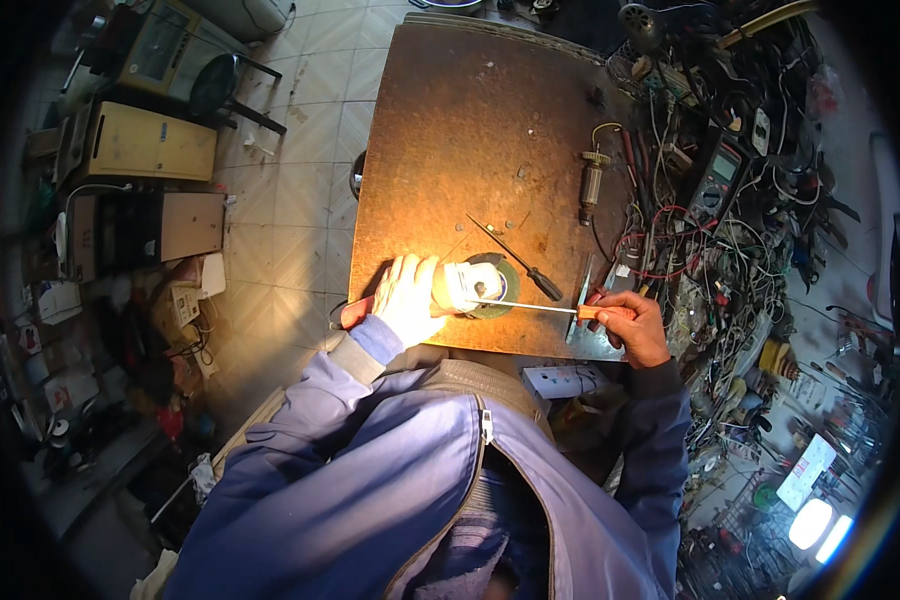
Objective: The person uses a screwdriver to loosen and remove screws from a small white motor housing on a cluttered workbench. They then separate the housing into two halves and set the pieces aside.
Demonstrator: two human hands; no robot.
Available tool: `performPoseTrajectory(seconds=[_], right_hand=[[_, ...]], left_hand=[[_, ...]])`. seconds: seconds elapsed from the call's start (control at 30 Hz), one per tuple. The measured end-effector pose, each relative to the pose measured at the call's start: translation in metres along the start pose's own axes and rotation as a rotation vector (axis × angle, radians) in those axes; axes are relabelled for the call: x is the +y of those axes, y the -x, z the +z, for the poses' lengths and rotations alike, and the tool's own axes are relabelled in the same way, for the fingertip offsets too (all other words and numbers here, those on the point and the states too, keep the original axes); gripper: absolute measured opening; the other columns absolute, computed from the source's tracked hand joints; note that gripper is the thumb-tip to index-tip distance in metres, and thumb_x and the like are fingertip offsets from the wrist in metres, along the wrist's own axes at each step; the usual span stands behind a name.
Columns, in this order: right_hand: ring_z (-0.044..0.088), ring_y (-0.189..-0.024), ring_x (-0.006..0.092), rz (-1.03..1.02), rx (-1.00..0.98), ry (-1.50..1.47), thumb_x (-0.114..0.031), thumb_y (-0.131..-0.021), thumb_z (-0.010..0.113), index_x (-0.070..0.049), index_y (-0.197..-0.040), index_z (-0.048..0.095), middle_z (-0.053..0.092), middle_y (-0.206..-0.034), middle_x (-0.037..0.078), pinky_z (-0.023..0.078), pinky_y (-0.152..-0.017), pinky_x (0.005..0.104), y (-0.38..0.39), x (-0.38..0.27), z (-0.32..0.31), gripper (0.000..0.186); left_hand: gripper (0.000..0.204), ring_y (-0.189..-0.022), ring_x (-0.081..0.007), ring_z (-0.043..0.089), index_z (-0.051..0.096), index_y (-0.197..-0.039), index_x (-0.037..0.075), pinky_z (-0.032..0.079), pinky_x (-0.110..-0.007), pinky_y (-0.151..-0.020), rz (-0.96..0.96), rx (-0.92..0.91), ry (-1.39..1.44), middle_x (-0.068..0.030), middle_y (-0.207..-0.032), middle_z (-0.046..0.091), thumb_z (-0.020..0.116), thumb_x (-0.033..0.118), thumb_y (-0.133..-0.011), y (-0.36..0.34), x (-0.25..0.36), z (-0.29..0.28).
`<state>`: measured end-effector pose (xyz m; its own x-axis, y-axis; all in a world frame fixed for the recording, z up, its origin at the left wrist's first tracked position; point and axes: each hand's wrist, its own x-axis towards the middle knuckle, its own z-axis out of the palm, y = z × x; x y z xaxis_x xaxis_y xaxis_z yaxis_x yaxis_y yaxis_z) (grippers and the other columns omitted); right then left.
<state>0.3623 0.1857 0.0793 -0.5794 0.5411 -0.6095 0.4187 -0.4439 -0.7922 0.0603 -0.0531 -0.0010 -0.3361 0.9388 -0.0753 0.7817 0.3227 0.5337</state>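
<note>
- A cramped repair workshop with a tiled floor; a rusty brown metal worktable (470, 130) fills the middle, lit hard at its near edge.
- Along the table's right side lies a thick tangle of wires (710, 240), with a multimeter (718, 180) among them; old yellow and black equipment cases (145, 145) stand on the floor to the left.
- The left hand (408, 298) is closed over the body of an angle grinder (470, 287) lying at the near edge of the table, its red handle end poking out to the left and its greenish disc to the right.
- The right hand (638, 325) is wrapped around the orange handle of a long screwdriver (540, 307), whose thin shaft reaches left to the grinder's bright head.
- A second screwdriver with a black handle (520, 262) lies loose just beyond the grinder; a motor armature (592, 185) rests farther off, to the right.
- The grinder looks heavy, rigid and metal-cased, best gripped around its body; pressing it down would keep it from rolling.
- The screwdriver is light and stiff; its tip could slip off a screw head.
</note>
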Motion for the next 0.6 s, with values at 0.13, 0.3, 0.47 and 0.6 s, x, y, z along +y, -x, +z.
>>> performPoseTrajectory(seconds=[0.13,0.3,0.47,0.6], right_hand=[[0.052,-0.054,0.0066,-0.052,-0.057,0.092,-0.008,-0.092,0.073,0.003,-0.104,0.071,0.068,-0.077,0.005,0.038,-0.046,0.0226,0.002,0.000,-0.015,0.016],[0.047,-0.046,0.0060,0.218,-0.244,0.147,-0.020,-0.098,0.067,0.004,-0.101,0.071,0.065,-0.072,0.005,0.035,-0.043,0.0229,0.004,-0.017,-0.028,0.025],[0.040,-0.042,0.0058,0.363,-0.513,0.241,-0.023,-0.102,0.062,0.006,-0.105,0.072,0.057,-0.063,0.002,0.029,-0.042,0.0245,-0.010,-0.018,-0.046,0.031],[0.037,-0.043,0.0052,0.476,-0.615,0.216,-0.025,-0.103,0.063,0.006,-0.110,0.073,0.052,-0.059,0.000,0.027,-0.042,0.0250,-0.022,-0.022,-0.046,0.033]], left_hand=[[0.073,-0.108,-0.0396,0.058,0.058,-0.127,0.003,0.051,-0.049,-0.092,0.046,-0.049,-0.054,-0.0184,-0.114,0.058,0.088,0.027,-0.065,0.007,0.009,0.010],[0.066,-0.106,-0.0342,0.065,0.059,-0.125,0.006,0.055,-0.047,-0.090,0.011,0.002,-0.039,-0.0140,-0.113,0.064,0.085,0.035,-0.071,0.017,0.021,0.017],[0.061,-0.103,-0.0319,0.068,0.060,-0.123,0.010,0.056,-0.046,-0.089,-0.039,-0.114,-0.077,-0.0119,-0.109,0.068,0.084,0.036,-0.073,0.015,0.019,0.019],[0.052,-0.099,-0.0327,0.068,0.058,-0.117,0.011,0.055,-0.046,-0.089,-0.031,-0.108,-0.068,-0.0123,-0.105,0.069,0.081,0.034,-0.076,0.013,0.026,0.013]])
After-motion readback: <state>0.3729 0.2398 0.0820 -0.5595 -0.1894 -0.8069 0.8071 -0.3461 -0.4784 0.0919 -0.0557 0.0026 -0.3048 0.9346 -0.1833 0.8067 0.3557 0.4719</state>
